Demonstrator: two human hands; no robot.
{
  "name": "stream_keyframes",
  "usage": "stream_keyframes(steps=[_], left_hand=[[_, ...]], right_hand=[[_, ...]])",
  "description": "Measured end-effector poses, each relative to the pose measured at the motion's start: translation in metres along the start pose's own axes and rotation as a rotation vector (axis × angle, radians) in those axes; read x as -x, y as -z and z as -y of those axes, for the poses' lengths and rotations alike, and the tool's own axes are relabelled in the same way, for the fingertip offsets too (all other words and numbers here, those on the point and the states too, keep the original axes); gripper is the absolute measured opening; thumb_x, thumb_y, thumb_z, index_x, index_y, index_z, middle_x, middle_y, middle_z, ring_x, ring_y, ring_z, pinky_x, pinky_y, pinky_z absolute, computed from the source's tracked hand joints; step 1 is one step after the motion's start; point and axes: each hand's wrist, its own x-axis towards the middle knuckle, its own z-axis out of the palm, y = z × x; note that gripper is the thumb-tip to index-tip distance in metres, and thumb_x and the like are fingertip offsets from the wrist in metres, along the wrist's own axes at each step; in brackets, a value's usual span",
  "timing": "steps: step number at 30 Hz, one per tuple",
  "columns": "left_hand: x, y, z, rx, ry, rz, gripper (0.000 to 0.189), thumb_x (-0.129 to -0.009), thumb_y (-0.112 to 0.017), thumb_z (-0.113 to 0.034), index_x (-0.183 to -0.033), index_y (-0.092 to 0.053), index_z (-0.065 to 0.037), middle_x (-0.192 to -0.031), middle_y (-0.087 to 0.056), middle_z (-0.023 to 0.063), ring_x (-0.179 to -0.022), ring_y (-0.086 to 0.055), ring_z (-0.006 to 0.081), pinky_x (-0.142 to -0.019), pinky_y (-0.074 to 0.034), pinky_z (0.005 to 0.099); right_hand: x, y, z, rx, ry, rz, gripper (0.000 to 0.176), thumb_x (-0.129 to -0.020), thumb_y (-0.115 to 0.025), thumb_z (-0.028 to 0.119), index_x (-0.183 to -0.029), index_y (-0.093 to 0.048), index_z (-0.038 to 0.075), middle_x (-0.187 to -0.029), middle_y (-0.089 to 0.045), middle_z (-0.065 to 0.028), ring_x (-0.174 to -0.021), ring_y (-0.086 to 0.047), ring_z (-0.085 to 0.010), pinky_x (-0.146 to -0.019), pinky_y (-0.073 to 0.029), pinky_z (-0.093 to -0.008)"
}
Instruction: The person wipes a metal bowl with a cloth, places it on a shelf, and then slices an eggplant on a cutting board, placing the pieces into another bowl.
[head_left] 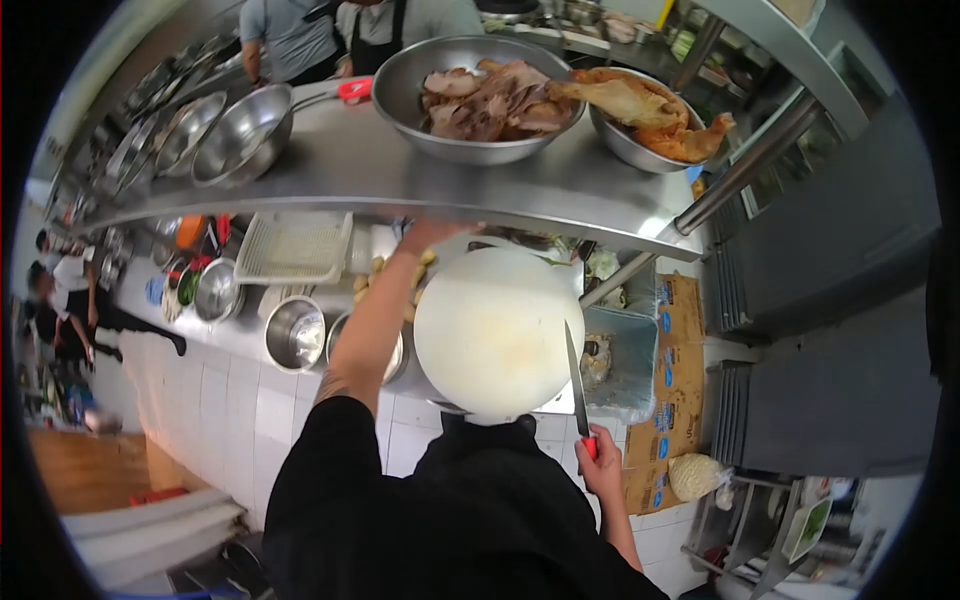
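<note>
Right grip (602,468) is clenching the red handle of a knife (574,370). The blade is pointing away from the person and running just beside the right edge of the round white cutting board (490,330), between the board and a steel bin (628,345). The knife is hanging off the board's near right side; cannot tell if the blade is touching anything.

Left grip (432,236) is reaching along the board's left side and touching its far edge. Its fingers are partly hiding under the shelf edge, so cannot tell if it is clenched or released.

The board is lying flat at the near edge of the surface (335,298), straight in front of the person. Small yellowish pieces (372,270) are lying just left of the forearm. A steel pot (295,332) is standing further left, and a white perforated tray (295,246) is sitting toward the far left.

The shelf (350,165) above is carrying a bowl of sliced meat (480,100), a bowl of roast poultry (655,120) and empty steel bowls (240,135). Cardboard boxes (680,340) are leaning at the right. Other people (300,35) are standing beyond the shelf.
</note>
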Motion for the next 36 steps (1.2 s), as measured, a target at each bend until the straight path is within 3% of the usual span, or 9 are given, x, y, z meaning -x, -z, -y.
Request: stream_keyframes(steps=[5,7,9,15,22,24,28,30,36], left_hand=[[0.085,0.009,-0.044,0.742,-0.251,-0.335,0.048,-0.090,-0.084,-0.034,-0.131,-0.072,-0.010,-0.123,-0.073,0.0122,-0.111,-0.068,0.0286,-0.098,-0.053,0.0425],[0.125,-0.021,-0.083,-0.145,-0.606,-0.266,0.052,-0.086,-0.084,-0.035,-0.134,-0.072,-0.019,-0.104,-0.072,0.0086,-0.096,-0.068,0.0298,-0.086,-0.054,0.0445],[0.161,-0.076,-0.098,-0.268,-0.515,-0.019,0.055,-0.085,-0.084,-0.031,-0.137,-0.071,-0.021,-0.099,-0.067,0.0083,-0.094,-0.066,0.0321,-0.082,-0.053,0.0444],[0.194,-0.159,-0.066,-0.388,-0.550,0.032,0.059,-0.090,-0.080,-0.028,-0.145,-0.064,-0.013,-0.112,-0.065,0.0180,-0.101,-0.064,0.0344,-0.093,-0.051,0.0473],[0.183,-0.089,-0.043,-0.118,-0.334,0.092,0.061,-0.088,-0.079,-0.015,-0.145,-0.059,-0.004,-0.129,-0.062,0.0211,-0.120,-0.059,0.0384,-0.102,-0.051,0.0458],[0.185,-0.089,-0.049,-0.349,-0.607,0.067,0.061,-0.087,-0.079,-0.013,-0.144,-0.059,-0.006,-0.126,-0.062,0.0208,-0.116,-0.060,0.0393,-0.099,-0.053,0.0446],[0.195,-0.094,-0.042,-0.346,-0.445,0.219,0.061,-0.085,-0.079,-0.010,-0.143,-0.060,-0.010,-0.122,-0.063,0.0196,-0.113,-0.060,0.0428,-0.100,-0.052,0.0449],[0.200,-0.074,-0.024,-0.294,-0.472,0.183,0.058,-0.089,-0.078,-0.010,-0.144,-0.060,-0.009,-0.125,-0.066,0.0161,-0.114,-0.064,0.0371,-0.101,-0.052,0.0406],[0.221,-0.001,0.018,0.516,0.125,-0.207,0.053,-0.102,-0.070,-0.009,-0.151,-0.052,0.005,-0.130,-0.066,0.0077,-0.114,-0.061,0.0135,-0.102,-0.046,0.0266]], right_hand=[[-0.060,0.004,-0.030,-0.317,0.005,0.214,0.028,-0.107,-0.063,0.019,-0.129,-0.060,0.000,-0.066,-0.058,-0.0010,-0.049,-0.054,-0.0101,-0.045,-0.045,-0.0290],[-0.076,-0.002,-0.029,-0.440,-0.033,0.277,0.022,-0.109,-0.059,0.020,-0.121,-0.058,0.002,-0.066,-0.059,-0.0038,-0.047,-0.057,-0.0142,-0.045,-0.047,-0.0304],[-0.091,-0.009,-0.040,-0.514,-0.030,0.316,0.012,-0.107,-0.053,0.013,-0.112,-0.053,0.003,-0.071,-0.063,-0.0077,-0.050,-0.061,-0.0176,-0.046,-0.049,-0.0320],[-0.090,-0.017,-0.053,-0.716,-0.199,0.280,0.009,-0.105,-0.055,0.014,-0.107,-0.053,0.005,-0.072,-0.060,-0.0066,-0.050,-0.059,-0.0170,-0.045,-0.048,-0.0318],[-0.065,-0.018,-0.051,-0.666,-0.298,0.192,0.026,-0.109,-0.061,0.031,-0.107,-0.061,0.006,-0.066,-0.054,0.0001,-0.046,-0.051,-0.0118,-0.045,-0.044,-0.0284],[-0.060,-0.023,-0.057,-0.604,-0.283,0.178,0.026,-0.109,-0.061,0.029,-0.115,-0.061,0.004,-0.066,-0.055,-0.0002,-0.047,-0.052,-0.0116,-0.045,-0.045,-0.0284],[-0.035,-0.025,-0.035,-0.327,0.060,0.000,0.028,-0.104,-0.065,0.018,-0.126,-0.060,0.001,-0.066,-0.062,-0.0061,-0.051,-0.060,-0.0146,-0.051,-0.049,-0.0327],[-0.026,-0.007,-0.003,-0.357,-0.009,0.083,0.039,-0.101,-0.066,0.013,-0.138,-0.056,0.001,-0.067,-0.063,-0.0087,-0.057,-0.064,-0.0169,-0.057,-0.051,-0.0347],[-0.045,-0.034,0.032,-0.103,0.091,0.254,0.047,-0.099,-0.064,0.014,-0.143,-0.053,0.002,-0.085,-0.071,-0.0219,-0.083,-0.072,-0.0420,-0.076,-0.056,-0.0473]])
